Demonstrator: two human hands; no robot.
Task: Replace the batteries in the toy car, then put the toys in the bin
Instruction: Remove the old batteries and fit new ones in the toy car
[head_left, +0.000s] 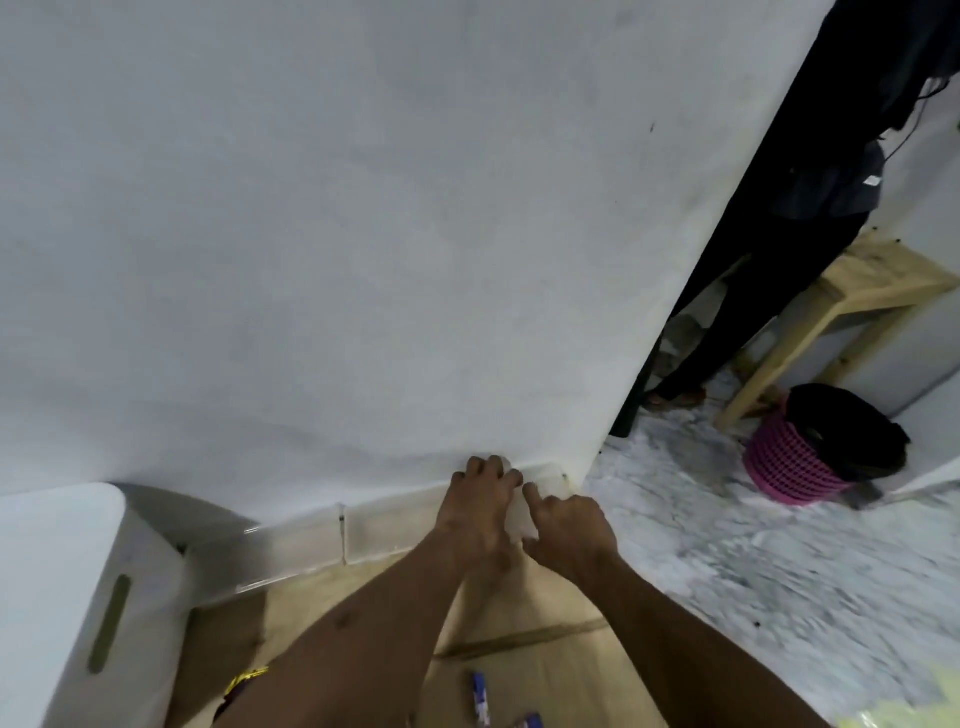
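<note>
The white wall fills most of your view. Below it, your left hand and right hand meet over the wooden tabletop, fingers curled on something pale, possibly the toy car; blur hides it. Batteries lie near your forearms.

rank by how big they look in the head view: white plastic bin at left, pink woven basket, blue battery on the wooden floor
1. White plastic bin, largest, though it sits nearest the camera and is cut off by the frame.
2. Pink woven basket, clearly smaller, but farther away.
3. Blue battery, smallest by far.
</note>
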